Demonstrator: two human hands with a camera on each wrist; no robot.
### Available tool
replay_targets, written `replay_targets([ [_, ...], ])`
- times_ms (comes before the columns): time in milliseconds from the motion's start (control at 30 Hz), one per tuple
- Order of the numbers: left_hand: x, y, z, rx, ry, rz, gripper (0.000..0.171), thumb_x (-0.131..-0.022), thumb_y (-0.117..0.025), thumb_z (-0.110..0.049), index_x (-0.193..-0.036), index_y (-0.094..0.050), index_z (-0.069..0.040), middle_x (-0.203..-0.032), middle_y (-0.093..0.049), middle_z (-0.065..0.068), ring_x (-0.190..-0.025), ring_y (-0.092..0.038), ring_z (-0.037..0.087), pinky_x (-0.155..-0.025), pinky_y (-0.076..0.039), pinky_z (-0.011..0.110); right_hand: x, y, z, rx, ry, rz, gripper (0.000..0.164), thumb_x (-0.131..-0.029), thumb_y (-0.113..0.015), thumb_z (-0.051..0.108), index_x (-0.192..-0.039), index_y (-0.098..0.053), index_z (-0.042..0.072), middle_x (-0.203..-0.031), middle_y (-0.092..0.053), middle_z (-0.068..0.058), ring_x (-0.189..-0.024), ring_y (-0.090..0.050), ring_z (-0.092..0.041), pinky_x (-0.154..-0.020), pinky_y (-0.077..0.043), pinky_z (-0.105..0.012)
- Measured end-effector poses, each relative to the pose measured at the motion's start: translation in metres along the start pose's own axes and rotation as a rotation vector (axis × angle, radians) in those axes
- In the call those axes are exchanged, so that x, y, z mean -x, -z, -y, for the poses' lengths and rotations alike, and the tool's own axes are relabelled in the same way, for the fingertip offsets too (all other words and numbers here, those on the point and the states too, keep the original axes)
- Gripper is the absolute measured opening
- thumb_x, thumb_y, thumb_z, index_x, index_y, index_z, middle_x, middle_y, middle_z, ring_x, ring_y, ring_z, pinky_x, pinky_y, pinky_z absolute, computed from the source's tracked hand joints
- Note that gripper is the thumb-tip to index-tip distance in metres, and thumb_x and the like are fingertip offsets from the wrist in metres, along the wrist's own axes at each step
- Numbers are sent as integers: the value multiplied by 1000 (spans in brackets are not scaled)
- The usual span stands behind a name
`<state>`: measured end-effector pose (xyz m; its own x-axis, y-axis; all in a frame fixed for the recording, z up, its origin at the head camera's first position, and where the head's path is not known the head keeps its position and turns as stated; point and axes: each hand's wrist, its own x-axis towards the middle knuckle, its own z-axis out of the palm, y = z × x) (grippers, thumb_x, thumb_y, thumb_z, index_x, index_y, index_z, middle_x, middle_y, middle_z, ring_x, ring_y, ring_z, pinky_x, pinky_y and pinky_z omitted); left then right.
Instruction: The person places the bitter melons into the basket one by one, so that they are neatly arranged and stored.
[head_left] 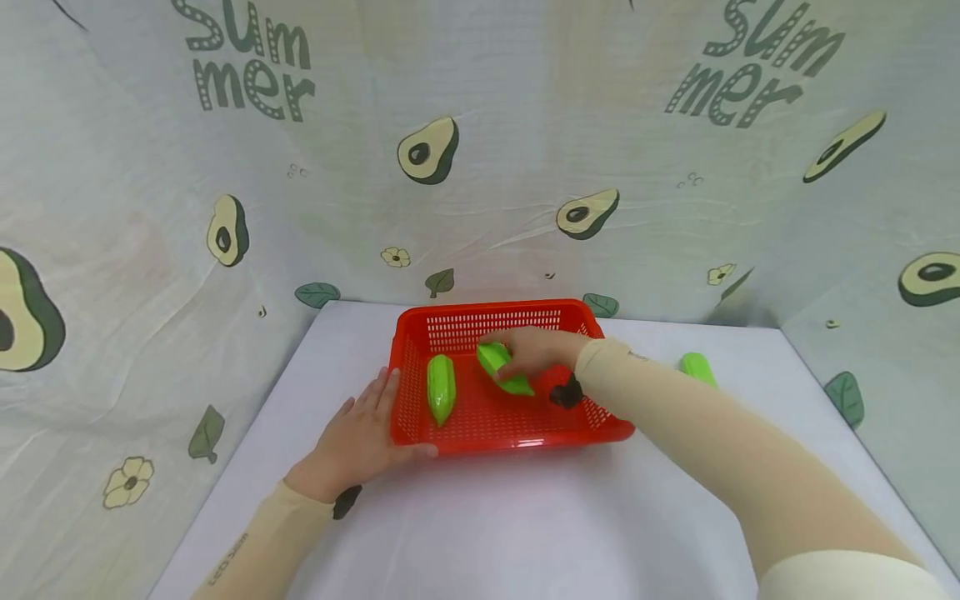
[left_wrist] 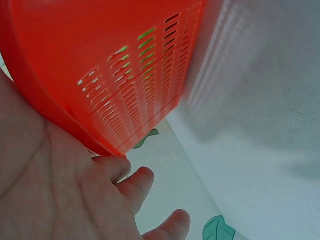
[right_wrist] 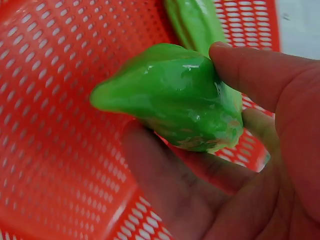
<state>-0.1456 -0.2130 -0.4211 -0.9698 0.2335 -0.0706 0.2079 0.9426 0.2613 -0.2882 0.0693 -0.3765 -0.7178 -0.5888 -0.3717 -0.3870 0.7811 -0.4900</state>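
A red plastic basket (head_left: 480, 423) with slotted sides stands on the table. Inside it, my right hand (head_left: 536, 350) grips a green, ridged fruit with a pointed tip (right_wrist: 170, 95), which looks like a star fruit. Thumb and fingers hold it near its blunt end, tip pointing away from the palm. A second green ridged fruit (head_left: 441, 388) lies at the left of the basket, apart from the held one. My left hand (head_left: 360, 442) rests against the basket's left front corner, its fingers straight along the left rim and its thumb by the front rim.
On the white table (head_left: 555, 517), right of the basket, lies another light green object (head_left: 697, 367), partly hidden behind my right forearm. A cloth printed with avocados (head_left: 427, 150) hangs behind the table and at both sides.
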Motion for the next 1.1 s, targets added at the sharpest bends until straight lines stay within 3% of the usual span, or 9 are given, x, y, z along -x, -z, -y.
replay_targets([
  [200,0,3,-4,1,-17,-5,131,-72,-53,-88,-159,-11,-1,-163,-17,21,-146,-21,41,-109,-26,67,-21,-17,6,-40,9,43,72,-91,-75,26,-154,-40,21,-115,-53,-5,-107,-49,-23,-82,-52,-32],
  [533,-1,2,-4,-9,-8,7,132,-70,-54,-89,-159,-10,-2,-163,-16,19,-147,-20,40,-110,-25,66,-34,-27,10,-172,-20,91,75,-93,-73,17,-157,-34,19,-114,-51,-9,-104,-52,-24,-71,-57,-29],
  [633,-1,3,-3,-12,-11,4,132,-71,-53,-89,-159,-10,-2,-163,-16,19,-147,-20,40,-111,-25,65,-36,-29,13,-145,-7,102,75,-93,-73,15,-156,-34,18,-116,-51,-8,-104,-52,-23,-75,-56,-30],
  [833,-1,1,-1,-23,-15,-3,131,-72,-52,-89,-159,-9,-2,-163,-16,20,-147,-21,40,-111,-25,65,-41,-31,19,-59,26,75,73,-91,-75,21,-155,-38,18,-122,-53,-4,-110,-50,-21,-95,-47,-36],
  [1100,-1,2,0,-21,-9,1,132,-71,-52,-90,-159,-10,-1,-163,-17,20,-147,-21,40,-110,-25,65,-48,-37,23,-60,49,58,76,-89,-78,20,-154,-39,16,-123,-54,-6,-109,-51,-21,-91,-50,-33],
])
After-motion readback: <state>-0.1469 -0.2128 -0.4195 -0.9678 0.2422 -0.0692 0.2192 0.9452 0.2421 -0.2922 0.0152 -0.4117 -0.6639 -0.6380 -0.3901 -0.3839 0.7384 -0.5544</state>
